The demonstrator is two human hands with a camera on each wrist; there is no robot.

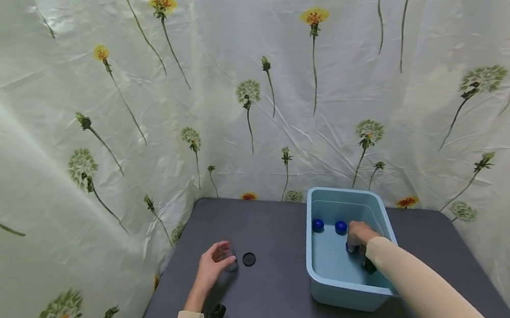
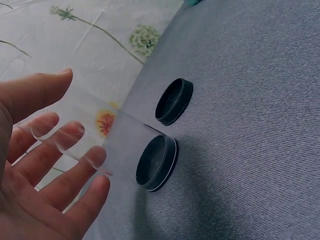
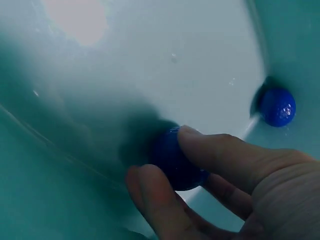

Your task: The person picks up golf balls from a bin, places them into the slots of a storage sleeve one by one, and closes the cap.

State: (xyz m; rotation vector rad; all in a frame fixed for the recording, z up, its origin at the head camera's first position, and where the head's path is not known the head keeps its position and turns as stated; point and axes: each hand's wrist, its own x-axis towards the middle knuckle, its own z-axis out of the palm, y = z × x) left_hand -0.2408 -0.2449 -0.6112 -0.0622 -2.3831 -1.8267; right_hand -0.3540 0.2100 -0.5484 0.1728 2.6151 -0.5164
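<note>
My left hand (image 1: 210, 267) holds a clear cylindrical container (image 1: 232, 264) upright on the table, its thumb and fingers curved round the transparent wall. The left wrist view shows the container's black base (image 2: 159, 165) on the cloth. Beside it lies a loose round black lid (image 2: 175, 102). Inside the light blue bin (image 1: 339, 286), my right hand (image 1: 360, 234) pinches a blue ball (image 3: 172, 160) between thumb and fingers, low over the bin floor. Another blue ball (image 3: 278, 107) rests against the bin wall. In the head view, two blue balls lie left of the right hand.
A dark grey cloth (image 1: 268, 303) covers the table. The bin's tall walls surround the right hand. A white curtain (image 1: 223, 105) with dandelion prints hangs behind the table and along its left side.
</note>
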